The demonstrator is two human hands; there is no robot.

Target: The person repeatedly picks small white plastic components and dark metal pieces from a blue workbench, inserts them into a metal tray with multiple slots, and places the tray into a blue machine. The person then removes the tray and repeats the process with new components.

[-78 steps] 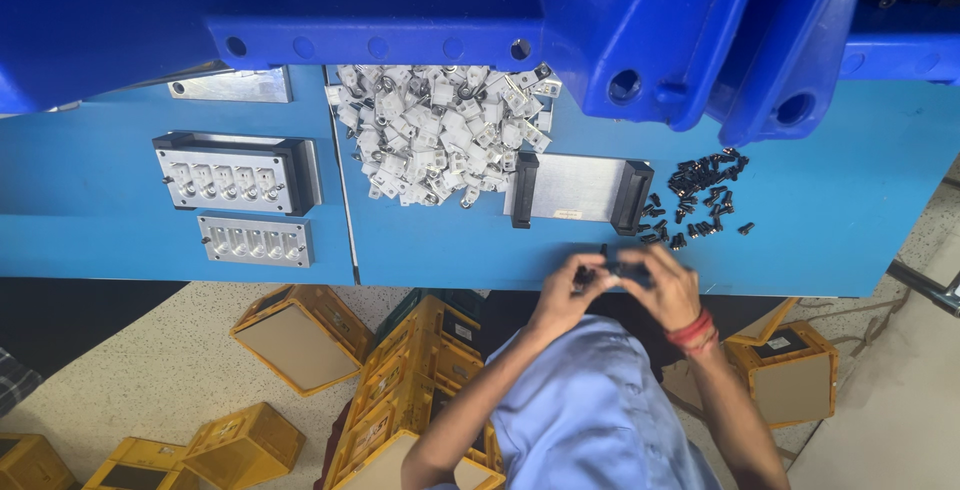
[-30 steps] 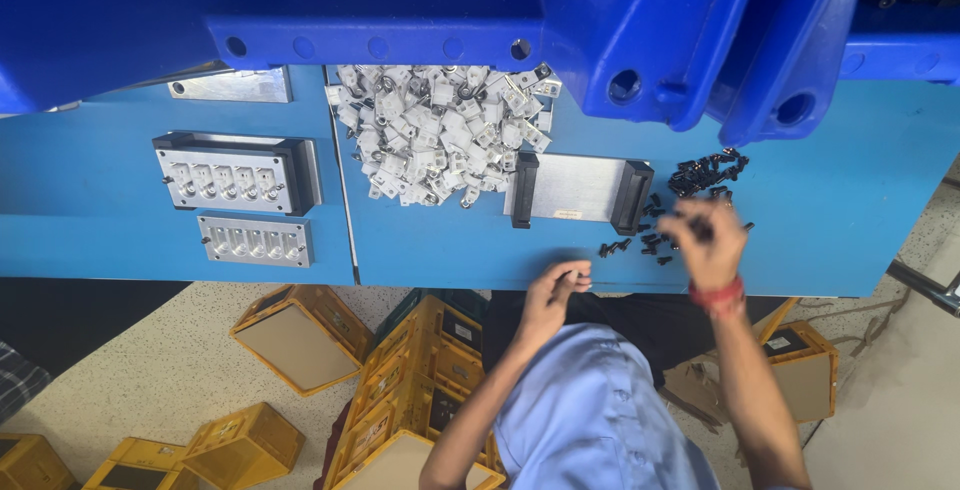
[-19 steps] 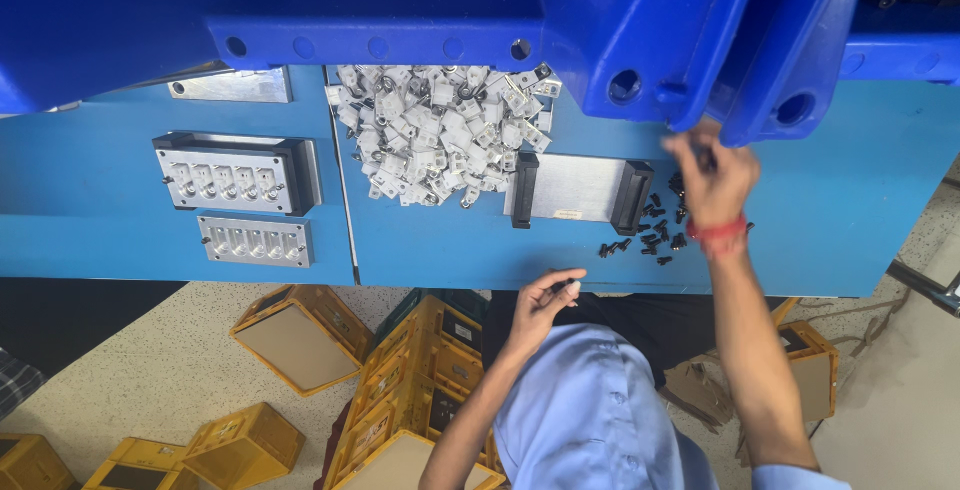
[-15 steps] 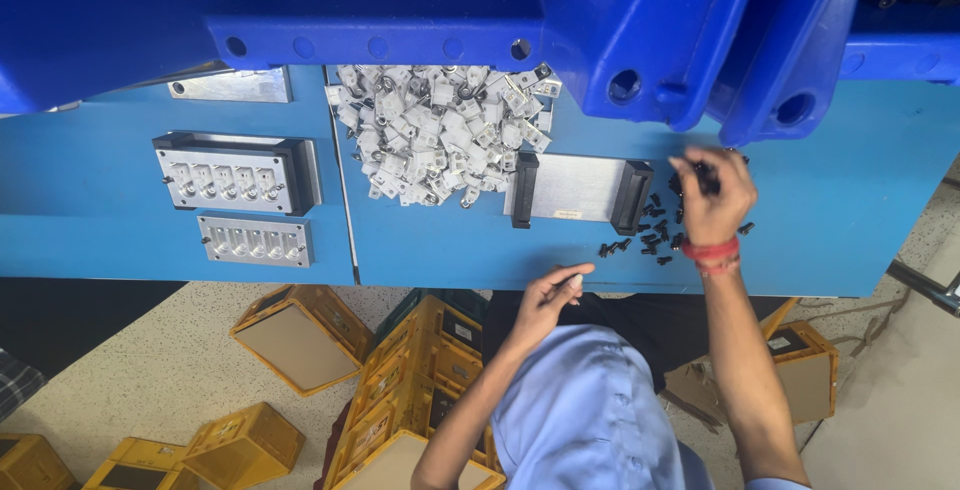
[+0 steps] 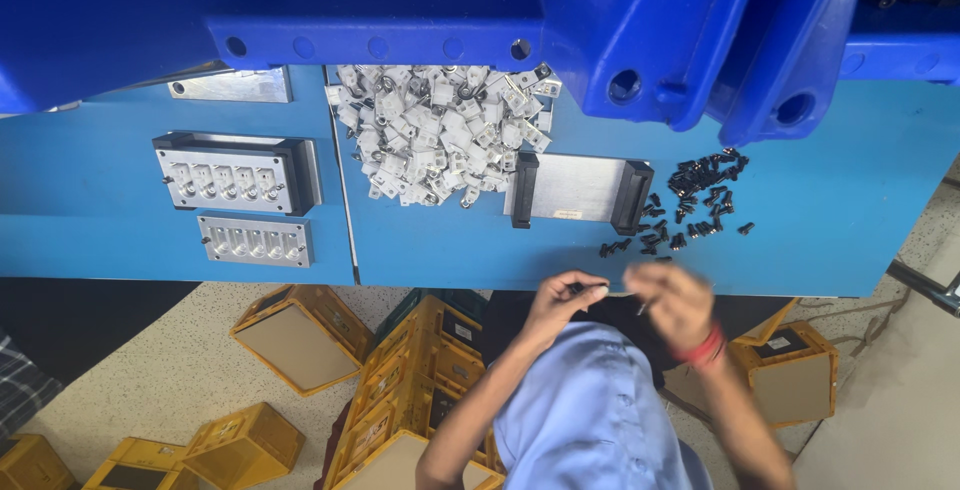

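A desk (image 5: 820, 180) spans the scene, with a big moulded machine housing (image 5: 640, 10) overhanging its far edge. On the desk's left part lies a five-socket fixture block (image 5: 235, 173), with a smaller five-hole plate (image 5: 255, 240) just near of it and a flat plate (image 5: 230, 85) far of it. Right of these sits a heap of small metal parts (image 5: 440, 135), and right of the heap a flat jig with end stops (image 5: 580, 190). Right of the jig lies a scatter of small screws (image 5: 695, 205). At the near edge, the left hand (image 5: 560, 300) and right hand (image 5: 670, 305) meet just beside each other. On the floor below stand stacked crates (image 5: 400, 390).
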